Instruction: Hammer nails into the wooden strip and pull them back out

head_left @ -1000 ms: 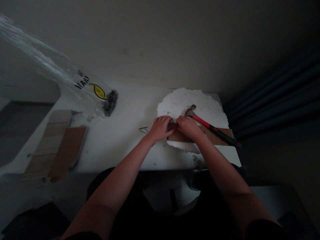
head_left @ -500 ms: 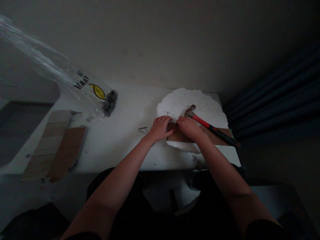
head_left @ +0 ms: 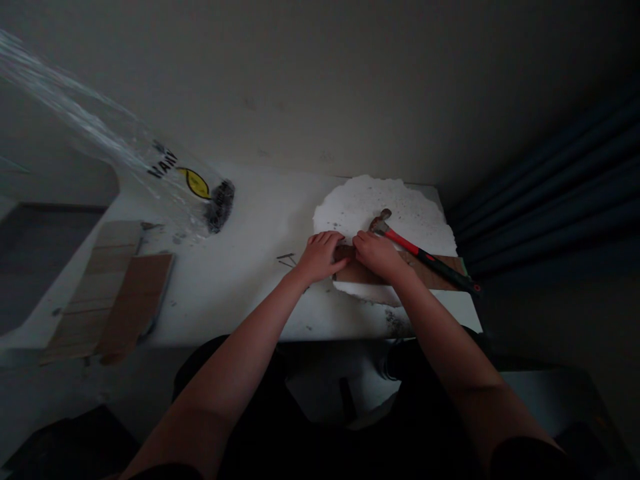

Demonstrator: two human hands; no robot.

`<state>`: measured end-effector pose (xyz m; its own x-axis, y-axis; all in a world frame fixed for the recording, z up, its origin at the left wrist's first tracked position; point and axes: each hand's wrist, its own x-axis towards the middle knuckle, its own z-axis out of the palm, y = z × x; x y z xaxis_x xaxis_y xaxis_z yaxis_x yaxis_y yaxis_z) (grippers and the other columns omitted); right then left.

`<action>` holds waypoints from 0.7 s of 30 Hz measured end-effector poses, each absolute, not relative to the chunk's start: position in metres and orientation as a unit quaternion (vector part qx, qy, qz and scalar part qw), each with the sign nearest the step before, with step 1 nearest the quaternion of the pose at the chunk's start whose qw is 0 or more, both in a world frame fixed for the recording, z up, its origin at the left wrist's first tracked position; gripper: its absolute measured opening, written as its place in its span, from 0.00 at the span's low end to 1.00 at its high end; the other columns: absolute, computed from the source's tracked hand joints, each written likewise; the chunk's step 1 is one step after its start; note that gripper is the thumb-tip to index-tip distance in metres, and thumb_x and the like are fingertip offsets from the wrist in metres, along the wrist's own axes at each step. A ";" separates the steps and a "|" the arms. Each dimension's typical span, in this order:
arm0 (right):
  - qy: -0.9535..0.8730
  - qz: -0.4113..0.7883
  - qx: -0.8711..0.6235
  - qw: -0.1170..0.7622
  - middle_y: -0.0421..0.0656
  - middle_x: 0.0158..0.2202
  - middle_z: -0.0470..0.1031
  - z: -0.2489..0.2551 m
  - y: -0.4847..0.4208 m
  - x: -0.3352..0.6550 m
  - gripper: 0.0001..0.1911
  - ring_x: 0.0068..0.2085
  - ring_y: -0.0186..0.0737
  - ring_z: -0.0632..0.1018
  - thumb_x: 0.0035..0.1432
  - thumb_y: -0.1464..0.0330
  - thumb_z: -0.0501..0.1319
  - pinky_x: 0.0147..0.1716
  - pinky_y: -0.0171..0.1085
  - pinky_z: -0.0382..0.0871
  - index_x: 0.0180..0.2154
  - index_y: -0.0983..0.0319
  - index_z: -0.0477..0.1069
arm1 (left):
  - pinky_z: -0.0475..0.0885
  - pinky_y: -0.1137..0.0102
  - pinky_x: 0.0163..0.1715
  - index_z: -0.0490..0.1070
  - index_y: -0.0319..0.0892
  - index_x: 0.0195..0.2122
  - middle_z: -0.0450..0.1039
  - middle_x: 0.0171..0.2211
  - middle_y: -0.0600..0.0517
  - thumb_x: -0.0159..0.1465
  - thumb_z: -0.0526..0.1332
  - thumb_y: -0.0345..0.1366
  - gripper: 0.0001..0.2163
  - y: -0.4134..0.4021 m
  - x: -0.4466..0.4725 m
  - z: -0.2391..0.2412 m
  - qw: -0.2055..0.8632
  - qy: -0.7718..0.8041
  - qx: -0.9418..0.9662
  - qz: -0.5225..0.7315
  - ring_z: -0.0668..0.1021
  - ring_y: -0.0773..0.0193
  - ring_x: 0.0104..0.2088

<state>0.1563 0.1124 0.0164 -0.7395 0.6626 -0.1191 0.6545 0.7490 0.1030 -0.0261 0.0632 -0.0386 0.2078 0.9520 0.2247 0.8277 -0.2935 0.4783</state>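
A small dark brown wooden piece [head_left: 344, 253] lies across the left part of a brown wooden board [head_left: 356, 273]. My left hand [head_left: 320, 256] is closed around its left end, thumb in front and fingers behind. Curled over its right end is my right hand [head_left: 375, 253], closed, its fingertips partly hidden. Under the board is a rough-edged white slab [head_left: 345, 200]. A claw hammer [head_left: 410, 247] with a red and black handle rests just beyond my right hand, head on the slab and handle across the board.
Several nails [head_left: 287, 259] lie left of my left hand on the white table [head_left: 250, 280]. Farther left are a pale plank [head_left: 100, 267] and a brown board [head_left: 137, 293], overhanging the front edge. A clear plastic bag [head_left: 165, 173] with dark contents stands behind them. A dark curtain [head_left: 545, 173] hangs right.
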 end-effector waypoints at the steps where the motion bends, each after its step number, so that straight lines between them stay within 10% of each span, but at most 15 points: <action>1: 0.932 0.027 0.354 0.071 0.52 0.48 0.73 0.016 0.113 0.156 0.13 0.49 0.47 0.73 0.66 0.73 0.51 0.39 0.37 0.65 0.48 0.67 0.69 | 0.61 0.55 0.56 0.63 0.44 0.55 0.69 0.55 0.44 0.61 0.63 0.45 0.23 0.063 -0.026 -0.038 0.127 0.580 0.767 0.244 0.69 0.49 0.57; 21: 0.932 0.045 0.351 0.074 0.55 0.49 0.71 0.013 0.111 0.157 0.15 0.48 0.48 0.73 0.68 0.75 0.45 0.37 0.38 0.66 0.49 0.68 0.67 | 0.61 0.56 0.57 0.64 0.43 0.56 0.69 0.55 0.43 0.61 0.63 0.46 0.24 0.064 -0.027 -0.041 0.123 0.578 0.769 0.245 0.69 0.50 0.57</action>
